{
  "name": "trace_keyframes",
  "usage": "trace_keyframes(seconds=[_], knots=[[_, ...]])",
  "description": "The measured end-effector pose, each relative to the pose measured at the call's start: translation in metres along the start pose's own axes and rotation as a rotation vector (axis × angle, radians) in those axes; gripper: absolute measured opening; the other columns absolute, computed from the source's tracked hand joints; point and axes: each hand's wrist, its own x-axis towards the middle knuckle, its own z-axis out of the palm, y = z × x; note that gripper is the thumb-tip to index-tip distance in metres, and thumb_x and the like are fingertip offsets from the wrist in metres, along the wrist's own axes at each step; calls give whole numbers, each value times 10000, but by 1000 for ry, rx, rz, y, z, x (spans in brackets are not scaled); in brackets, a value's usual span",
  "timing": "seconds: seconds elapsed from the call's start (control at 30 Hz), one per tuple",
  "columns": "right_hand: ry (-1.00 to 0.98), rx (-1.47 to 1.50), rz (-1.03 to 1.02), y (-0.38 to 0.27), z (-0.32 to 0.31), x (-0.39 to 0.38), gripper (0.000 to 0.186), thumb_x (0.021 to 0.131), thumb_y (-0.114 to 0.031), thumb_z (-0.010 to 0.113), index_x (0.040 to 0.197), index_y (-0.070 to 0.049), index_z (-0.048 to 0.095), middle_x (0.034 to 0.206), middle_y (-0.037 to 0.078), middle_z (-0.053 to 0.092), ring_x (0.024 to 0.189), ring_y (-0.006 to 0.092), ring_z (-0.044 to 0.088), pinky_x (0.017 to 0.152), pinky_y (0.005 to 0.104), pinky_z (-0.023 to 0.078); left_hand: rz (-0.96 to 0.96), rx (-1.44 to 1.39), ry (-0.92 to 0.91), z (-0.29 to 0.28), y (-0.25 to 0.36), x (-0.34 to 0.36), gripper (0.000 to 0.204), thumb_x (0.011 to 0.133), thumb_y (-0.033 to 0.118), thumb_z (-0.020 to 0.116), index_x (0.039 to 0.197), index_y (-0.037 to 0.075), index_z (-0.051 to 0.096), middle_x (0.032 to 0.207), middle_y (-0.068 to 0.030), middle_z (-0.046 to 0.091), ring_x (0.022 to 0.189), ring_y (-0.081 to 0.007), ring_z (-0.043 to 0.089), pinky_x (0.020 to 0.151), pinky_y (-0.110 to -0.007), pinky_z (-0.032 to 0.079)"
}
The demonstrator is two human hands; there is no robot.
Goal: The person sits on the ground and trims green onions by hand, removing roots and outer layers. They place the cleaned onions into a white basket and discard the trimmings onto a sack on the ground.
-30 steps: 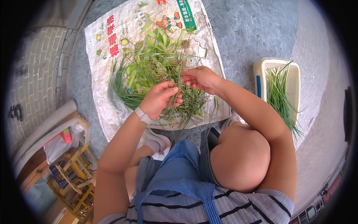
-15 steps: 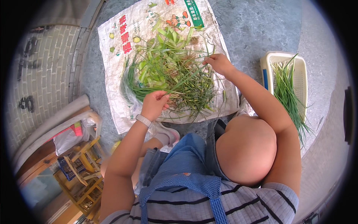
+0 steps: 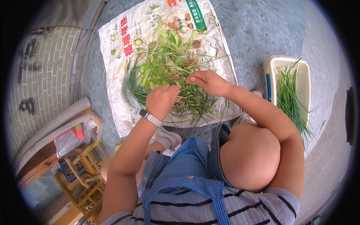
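Note:
Over the middle of a pile of green trimmings (image 3: 165, 48), my left hand (image 3: 162, 100) is closed in a pinch, its back toward me; whatever its fingers hold is hidden. My right hand (image 3: 210, 83) faces it a short way to the right, thumb and forefinger pinched on what looks like a thin green chive. Below both hands lie short cut green stems (image 3: 197, 99) mixed with dry brownish roots. To the left of the pile, a bunch of long chives (image 3: 130, 80) rests partly in a clear plastic bag (image 3: 131, 98).
The pile lies on a flattened white woven sack (image 3: 112, 78). Right of it, a cream plastic basket (image 3: 304, 80) holds chives (image 3: 288, 88) drooping over its near edge. Yellow wooden stools (image 3: 88, 180) stand at lower left, and a brick wall (image 3: 52, 63) runs along the left.
Both hands have come closer together. My right hand moved left and toward me, and my left hand shifted slightly right. The long stalk that stretched between them no longer shows.

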Motion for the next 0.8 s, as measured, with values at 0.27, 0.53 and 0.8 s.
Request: trace_keyframes(seconds=[0.27,0.53,0.8], knots=[[-101,-88,212,5,-25,-16,332,996,-300,465,960,-21,640,695,123,554,633,187,498,637,356,418,118,-91,110,13,-6,19,92,812,133,640,899,105,637,755,-58,549,727,-266,581,621,-397,469],[-111,-91,170,5,-35,-31,316,972,-320,484,926,-65,664,792,157,637,774,318,606,737,384,467,50,-6,288,26,-14,26,75,810,73,607,863,54,656,695,-56,570,600,-222,566,543,-355,459],[-84,-150,211,22,-42,-43,284,951,-288,501,902,-52,651,825,179,649,804,348,614,739,424,468,-398,-831,255,30,-3,45,163,903,117,586,1024,82,689,799,-7,588,612,-101,504,535,-253,414]])
